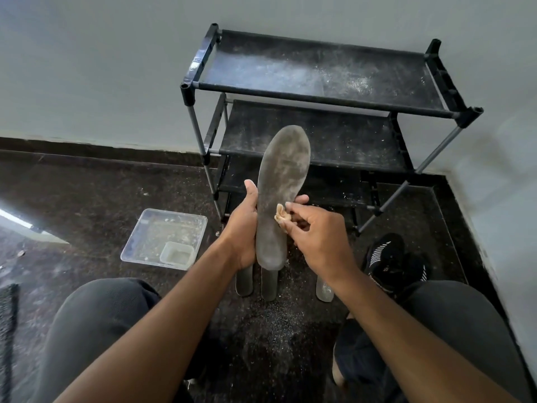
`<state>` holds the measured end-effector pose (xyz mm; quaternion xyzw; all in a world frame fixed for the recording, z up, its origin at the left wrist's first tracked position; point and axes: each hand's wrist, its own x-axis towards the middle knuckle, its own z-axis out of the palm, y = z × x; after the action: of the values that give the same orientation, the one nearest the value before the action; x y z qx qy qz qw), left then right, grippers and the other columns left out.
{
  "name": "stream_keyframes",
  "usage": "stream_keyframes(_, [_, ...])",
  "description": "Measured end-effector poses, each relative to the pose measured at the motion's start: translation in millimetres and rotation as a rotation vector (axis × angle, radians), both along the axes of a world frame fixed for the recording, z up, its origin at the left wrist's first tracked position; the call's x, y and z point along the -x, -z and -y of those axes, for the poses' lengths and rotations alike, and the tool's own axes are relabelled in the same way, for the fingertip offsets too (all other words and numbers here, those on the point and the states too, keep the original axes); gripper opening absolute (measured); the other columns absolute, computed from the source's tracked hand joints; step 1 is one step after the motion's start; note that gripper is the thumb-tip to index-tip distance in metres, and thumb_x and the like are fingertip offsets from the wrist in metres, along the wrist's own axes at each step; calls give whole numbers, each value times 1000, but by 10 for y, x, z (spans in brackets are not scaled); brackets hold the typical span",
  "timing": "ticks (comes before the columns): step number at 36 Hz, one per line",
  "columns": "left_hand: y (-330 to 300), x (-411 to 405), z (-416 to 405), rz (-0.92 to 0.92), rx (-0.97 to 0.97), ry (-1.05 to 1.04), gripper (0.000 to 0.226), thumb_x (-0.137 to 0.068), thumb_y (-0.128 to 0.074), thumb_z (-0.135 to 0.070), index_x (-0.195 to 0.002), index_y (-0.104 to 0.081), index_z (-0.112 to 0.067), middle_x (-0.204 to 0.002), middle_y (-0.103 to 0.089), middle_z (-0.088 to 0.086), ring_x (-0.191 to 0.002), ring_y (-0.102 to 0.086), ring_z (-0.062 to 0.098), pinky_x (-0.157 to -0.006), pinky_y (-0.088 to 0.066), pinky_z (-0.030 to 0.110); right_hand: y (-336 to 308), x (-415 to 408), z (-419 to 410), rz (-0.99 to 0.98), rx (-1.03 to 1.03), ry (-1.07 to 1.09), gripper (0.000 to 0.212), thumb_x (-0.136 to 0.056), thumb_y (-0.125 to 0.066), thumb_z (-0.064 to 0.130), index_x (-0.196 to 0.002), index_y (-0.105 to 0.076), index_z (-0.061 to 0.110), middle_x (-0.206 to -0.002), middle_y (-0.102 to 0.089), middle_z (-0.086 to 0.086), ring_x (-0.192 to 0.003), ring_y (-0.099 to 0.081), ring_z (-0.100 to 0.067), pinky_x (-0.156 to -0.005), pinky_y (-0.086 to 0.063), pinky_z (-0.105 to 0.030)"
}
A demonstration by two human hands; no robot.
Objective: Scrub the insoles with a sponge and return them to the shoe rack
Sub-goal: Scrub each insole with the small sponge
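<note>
Four insoles: one (283, 196) in the left hand (242, 228), three on the floor below it (244, 283) (269, 283) (324, 289). One sponge (282, 215), one shoe rack (319, 91), two clear tubs (151, 234) (177, 253), one shoe (389, 260).

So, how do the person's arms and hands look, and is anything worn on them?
Both forearms are bare up to the frame edge: no sleeves, watch or bracelet in view. The left hand and right hand have no gloves and no visible rings.

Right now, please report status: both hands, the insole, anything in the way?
Left hand holds insole upright. Right hand pinches sponge against it. Shoe rack shelves bare, dusty. Three insoles on floor below.
</note>
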<state>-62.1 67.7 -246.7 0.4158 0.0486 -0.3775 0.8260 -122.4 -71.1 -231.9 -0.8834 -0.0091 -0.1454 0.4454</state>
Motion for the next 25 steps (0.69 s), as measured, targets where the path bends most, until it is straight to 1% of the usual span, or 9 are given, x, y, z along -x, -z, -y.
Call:
stream_keyframes(2, [3, -14, -7, -9, -12, -20, 93, -97, -15, -76, -146, -55, -8, -147, -58, 15, -140, -50, 32, -123, -32, 51, 6, -4, 13, 75, 144, -20, 16, -91, -77, 17, -103, -79, 7, -84, -73, -6, -76, -67, -17, -69, -58, -39])
stream_keyframes(5, [-10, -13, -22, -15, -5, -42, 92, -98, -17, -75, -145, -55, -7, -144, -60, 16, -134, -56, 30, -112, -47, 49, -29, -19, 57, 153, 287, -8, 13, -92, -74, 16, -91, -78, 5, -80, -67, -3, -78, -57, -19, -68, -53, -38])
stream_keyframes(8, [-75, 50, -10, 6, -26, -47, 83, -99, -24, -71, -143, -57, -9, -133, -66, 16, -122, -65, 29, -91, -59, 46, -92, -47, 126, 208, 296, 21, 14, -93, -71, 15, -93, -77, 3, -88, -62, -2, -87, -57, -18, -67, -55, -27])
stream_keyframes(11, [-108, 103, 27, 46, -67, -35, 74, -101, -27, -66, -139, -61, -12, -136, -66, 17, -123, -64, 34, -98, -56, 57, -131, -87, 201, 237, 308, 90, 12, -93, -73, 15, -93, -77, 4, -88, -59, -1, -86, -52, -14, -67, -49, -14])
stream_keyframes(15, [-115, 131, 69, 80, -78, -25, 68, -104, -28, -61, -135, -64, -11, -133, -67, 18, -104, -68, 30, -90, -59, 50, -133, -109, 242, 231, 303, 90, 10, -93, -72, 11, -94, -77, 3, -86, -61, -4, -86, -48, -12, -73, -39, 2])
stream_keyframes(17, [-126, 128, 69, 73, -91, -45, 67, -105, -28, -58, -132, -64, -9, -132, -68, 17, -109, -70, 29, -92, -60, 48, -87, -107, 224, 207, 344, 45, 19, -97, -66, 18, -95, -77, 3, -87, -59, -3, -86, -47, -13, -73, -46, -9])
stream_keyframes(20, [-46, 74, 22, 9, -100, -84, 73, -103, -33, -61, -135, -62, -3, -134, -66, 21, -123, -64, 30, -107, -52, 45, -15, -91, 158, 232, 443, -69, 36, -102, -55, 27, -86, -74, 2, -84, -58, -3, -82, -49, -19, -67, -50, -34])
stream_keyframes(23, [-9, 34, -8, -61, -71, -100, 79, -101, -34, -66, -138, -59, -1, -138, -63, 22, -131, -60, 33, -115, -43, 48, 29, -67, 82, 241, 517, -225, 39, -102, -53, 26, -78, -75, 4, -80, -61, -3, -82, -50, -22, -68, -49, -39])
stream_keyframes(25, [6, 21, -6, -69, -64, -100, 80, -101, -34, -66, -139, -58, 0, -140, -61, 22, -133, -58, 33, -117, -41, 48, 35, -71, 97, 241, 536, -235, 31, -100, -59, 22, -79, -75, 5, -82, -62, -2, -83, -50, -22, -68, -48, -42])
